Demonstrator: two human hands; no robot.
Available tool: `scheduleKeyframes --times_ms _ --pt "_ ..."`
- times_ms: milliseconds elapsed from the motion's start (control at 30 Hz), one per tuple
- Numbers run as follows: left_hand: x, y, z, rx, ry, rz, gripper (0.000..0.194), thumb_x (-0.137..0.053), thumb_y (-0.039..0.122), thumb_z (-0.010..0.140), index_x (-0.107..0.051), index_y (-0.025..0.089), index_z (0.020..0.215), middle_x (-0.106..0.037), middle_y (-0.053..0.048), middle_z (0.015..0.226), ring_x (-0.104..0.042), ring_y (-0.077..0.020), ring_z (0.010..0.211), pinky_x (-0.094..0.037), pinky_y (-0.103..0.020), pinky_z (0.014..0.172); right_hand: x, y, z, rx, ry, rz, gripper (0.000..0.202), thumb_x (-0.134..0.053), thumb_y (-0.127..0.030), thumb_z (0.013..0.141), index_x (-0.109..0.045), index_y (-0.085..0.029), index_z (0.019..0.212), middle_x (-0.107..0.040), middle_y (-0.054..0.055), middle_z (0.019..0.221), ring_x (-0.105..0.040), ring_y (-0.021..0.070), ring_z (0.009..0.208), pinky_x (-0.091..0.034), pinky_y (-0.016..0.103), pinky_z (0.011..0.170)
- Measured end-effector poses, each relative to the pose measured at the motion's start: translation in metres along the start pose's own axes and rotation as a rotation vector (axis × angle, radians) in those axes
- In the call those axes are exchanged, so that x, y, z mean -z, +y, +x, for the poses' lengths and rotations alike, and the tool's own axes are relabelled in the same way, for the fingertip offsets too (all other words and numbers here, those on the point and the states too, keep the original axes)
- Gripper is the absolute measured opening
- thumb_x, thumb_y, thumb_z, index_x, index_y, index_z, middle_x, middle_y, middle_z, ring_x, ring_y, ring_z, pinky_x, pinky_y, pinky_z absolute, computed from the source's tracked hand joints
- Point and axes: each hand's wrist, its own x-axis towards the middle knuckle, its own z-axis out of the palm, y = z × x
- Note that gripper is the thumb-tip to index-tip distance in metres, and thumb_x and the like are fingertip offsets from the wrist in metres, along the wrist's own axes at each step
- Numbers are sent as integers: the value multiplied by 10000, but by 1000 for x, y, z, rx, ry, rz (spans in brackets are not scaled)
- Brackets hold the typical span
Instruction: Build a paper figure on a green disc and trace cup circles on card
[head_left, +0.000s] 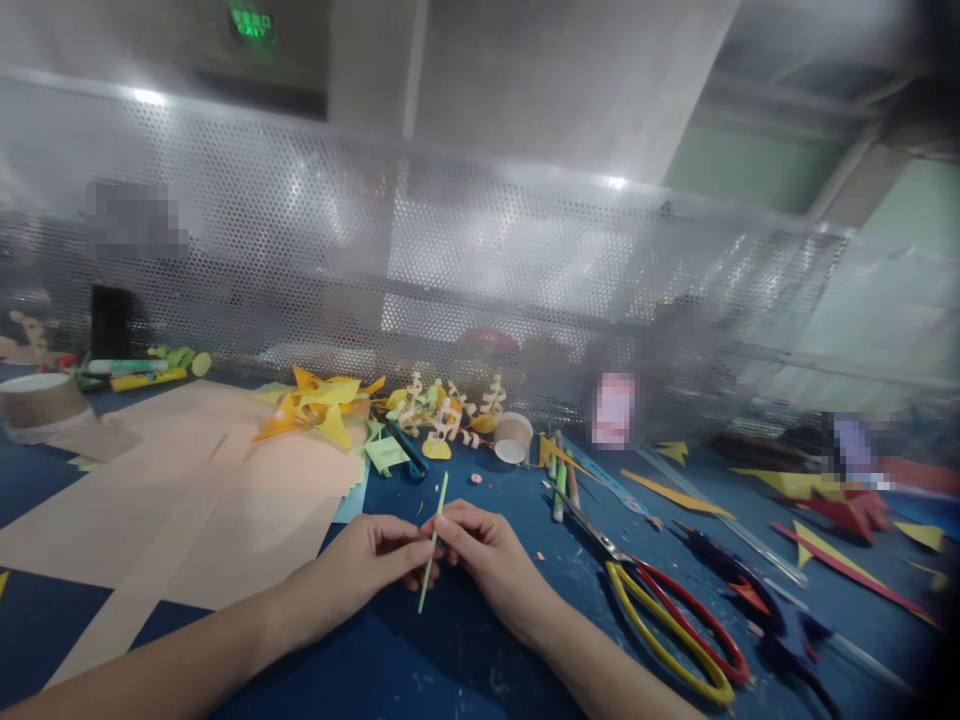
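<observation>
A thin light green paper strip [430,568] stands tilted in front of me, above the blue table. My left hand [364,565] closes on it with thumb and fingers from the left. From the other side my right hand [487,555] pinches the same strip a little higher. Both hands touch at the fingertips, and some fingers are hidden behind. To the right of my right hand lie scissors [624,562] with one red and one yellow handle. Large pale peach paper sheets [247,500] lie beside my left forearm.
Behind the hands sit yellow and orange paper cutouts [330,405], curly paper pieces [450,415] and a tape roll [513,438]. A glue gun [784,610] lies far right, near coloured paper scraps [847,510]. Another tape roll [41,400] and markers [146,380] are at left. A perforated metal screen [480,260] borders the table.
</observation>
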Motion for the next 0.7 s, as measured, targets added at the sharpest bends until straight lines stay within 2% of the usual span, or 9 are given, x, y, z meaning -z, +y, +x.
scheduleKeyframes --times_ms 200,333,433,567,700 --pt "0 -2 1 24 -14 -59 245 -601 367 749 -696 141 745 -634 -4 629 -519 -107 559 -411 -210 578 -2 -7 -1 -12 4 -34 331 -559 -456 782 -699 -170 690 -508 -20 605 -425 91 536 -335 233 543" --pt "1 -4 0 41 -13 -67 247 -598 367 752 -702 146 780 -653 -15 650 -530 -113 563 -411 -219 581 -2 -9 -1 -18 -4 -67 354 -590 -500 734 -693 -162 707 -515 -19 595 -444 98 531 -346 238 535" --pt "1 -3 -2 58 -9 -66 226 -612 348 739 -693 137 733 -656 -18 662 -528 -114 574 -410 -225 600 -1 -9 -2 -6 9 -128 368 -577 -509 739 -692 -162 697 -511 -16 600 -460 104 557 -360 239 561" --pt "0 -1 -2 75 24 -68 193 -659 320 688 -663 128 664 -626 2 615 -507 -110 569 -399 -228 605 -1 -14 -1 -7 -28 -259 377 -526 -503 773 -688 -164 734 -537 -3 637 -466 106 559 -379 237 561" --pt "0 -4 0 78 42 -62 216 -675 337 665 -640 124 670 -596 13 600 -495 -106 550 -387 -227 575 15 -42 6 -58 -79 -555 413 -359 -445 864 -667 -172 830 -593 20 669 -513 124 551 -389 243 531"
